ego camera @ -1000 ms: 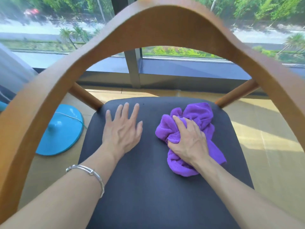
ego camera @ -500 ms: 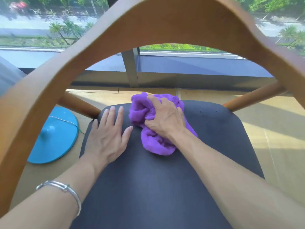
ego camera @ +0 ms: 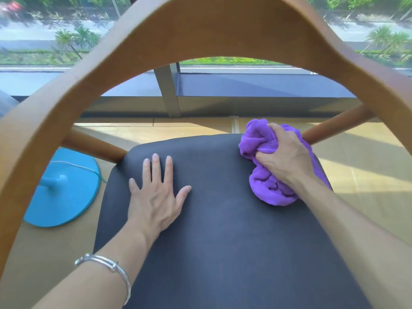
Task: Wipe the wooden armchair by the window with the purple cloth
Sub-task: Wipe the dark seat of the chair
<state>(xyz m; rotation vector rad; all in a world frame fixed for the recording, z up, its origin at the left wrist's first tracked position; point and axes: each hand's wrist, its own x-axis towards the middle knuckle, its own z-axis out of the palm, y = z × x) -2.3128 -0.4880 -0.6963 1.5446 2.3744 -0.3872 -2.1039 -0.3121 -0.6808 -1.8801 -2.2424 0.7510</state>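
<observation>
Item: purple cloth (ego camera: 269, 186), bunched into a crumpled wad. It is located at the far right corner of the dark seat pad (ego camera: 223, 241) of the wooden armchair (ego camera: 200, 30), where it reaches the pad's right edge, just beside the right strut (ego camera: 334, 126).

Hands: the upper part of the wad is gripped by the right hand (ego camera: 283, 157), with fingers curled into the folds and knuckles turned upward; the cloth is pressed down onto the pad. The left hand (ego camera: 156, 197) is laid palm down on the left half of the pad, fingers straight and slightly spread, with nothing held. The two hands are kept well apart. A silver bracelet (ego camera: 107, 266) is worn on the left wrist.

Armchair: a broad curved wooden rail is seen arching across the top of the view, close to the camera. A left strut (ego camera: 93, 144) is joined to the pad's far left corner.

Surroundings: a round blue base (ego camera: 64, 197) with a short stem is placed on the floor (ego camera: 367, 186) left of the chair, and a thin pale cord (ego camera: 75, 165) is draped across it. The floor is lit by sun patches. Beyond it a window (ego camera: 44, 41) is divided by a grey post (ego camera: 169, 94), and greenery and palms are shown outside.
</observation>
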